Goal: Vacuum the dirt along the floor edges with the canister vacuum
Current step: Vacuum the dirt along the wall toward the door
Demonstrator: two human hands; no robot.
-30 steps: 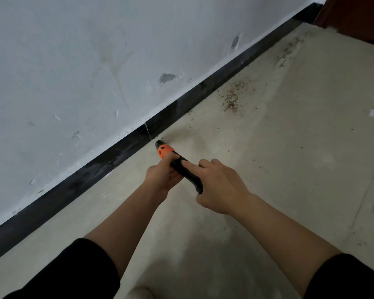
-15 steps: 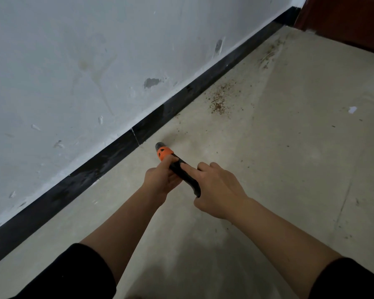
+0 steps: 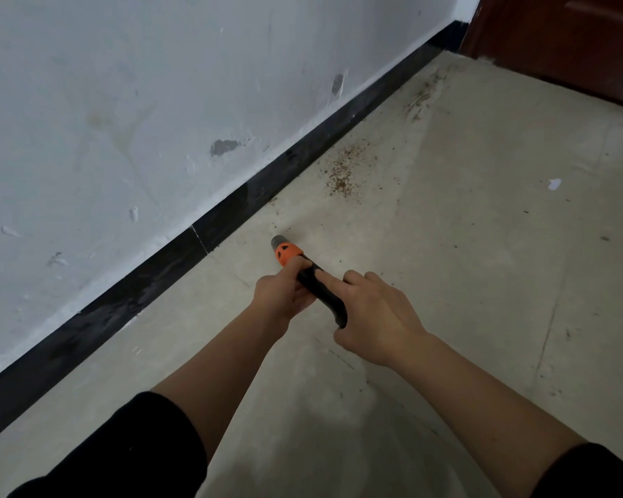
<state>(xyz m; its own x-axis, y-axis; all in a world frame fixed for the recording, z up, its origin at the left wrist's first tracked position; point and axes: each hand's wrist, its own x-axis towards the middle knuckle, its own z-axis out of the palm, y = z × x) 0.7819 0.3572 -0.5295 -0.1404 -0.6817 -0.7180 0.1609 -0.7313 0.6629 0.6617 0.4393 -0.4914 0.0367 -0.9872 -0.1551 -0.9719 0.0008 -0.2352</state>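
A black vacuum wand handle [image 3: 321, 289] with an orange collar [image 3: 287, 252] points down toward the floor near the black baseboard [image 3: 231, 217]. My left hand [image 3: 281, 294] grips the handle just behind the orange collar. Farther back, my right hand [image 3: 378, 318] holds the same handle, its index finger lying straight along the top. A patch of reddish-brown dirt [image 3: 342, 174] lies on the floor ahead, close to the baseboard. More dirt [image 3: 421, 98] sits farther along the edge near the corner. The nozzle and the canister are hidden.
A scuffed white wall [image 3: 123, 120] runs along the left above the baseboard. A dark red-brown door [image 3: 569, 41] closes the far right corner. A small white scrap [image 3: 554, 184] lies on the beige floor [image 3: 482, 264] to the right.
The wand's tip has moved away from the baseboard and forward along the floor toward the dirt patch. The view has shifted, showing more of the door and corner. Both hands keep their grip.
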